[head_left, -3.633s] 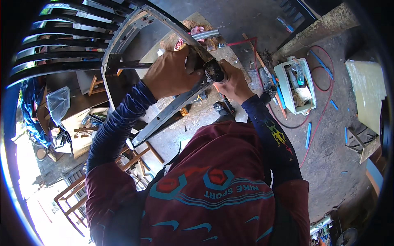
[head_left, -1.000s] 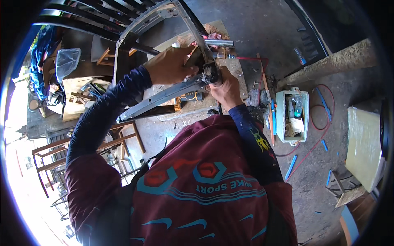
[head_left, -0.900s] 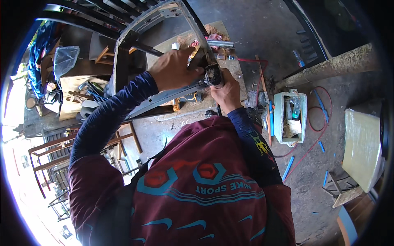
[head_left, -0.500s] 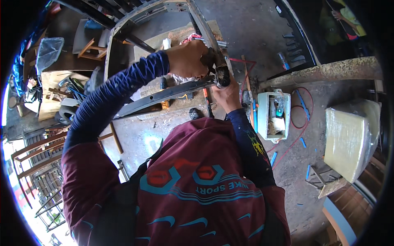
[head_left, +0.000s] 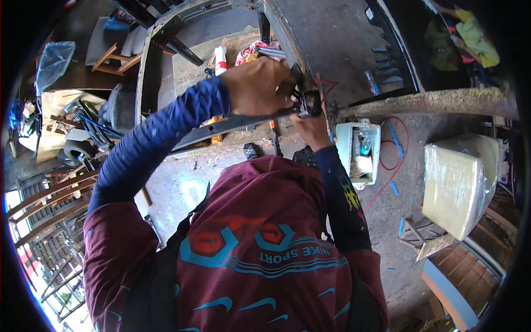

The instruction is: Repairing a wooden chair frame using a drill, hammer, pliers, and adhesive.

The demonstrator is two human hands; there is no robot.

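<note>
A dark-painted, worn furniture frame (head_left: 141, 83) stands upturned before me, its legs pointing up and away. At its near right corner, my left hand (head_left: 257, 87) is closed on a dark, thin, flat piece (head_left: 287, 84) pressed against the corner's leg stub (head_left: 311, 104); I cannot make out its kind. My right hand (head_left: 312, 131) is just below the same stub, its fingers wrapped around the underside of the corner and partly hidden by it. Through the frame, a red-and-white bottle (head_left: 220, 60) and a red patterned cloth (head_left: 250, 54) show on a board.
To the right sits a pale open box (head_left: 343, 155) with bottles inside, beside a red hose (head_left: 381, 166). Farther right are a plastic-wrapped foam block (head_left: 451, 185) and a rusty pipe (head_left: 431, 102). A tyre (head_left: 79, 150) lies left. Another person (head_left: 478, 41) is at the far right.
My left hand and the flat piece have shifted slightly right and down along the corner. My right hand has moved a little right. The whole view has shifted slightly.
</note>
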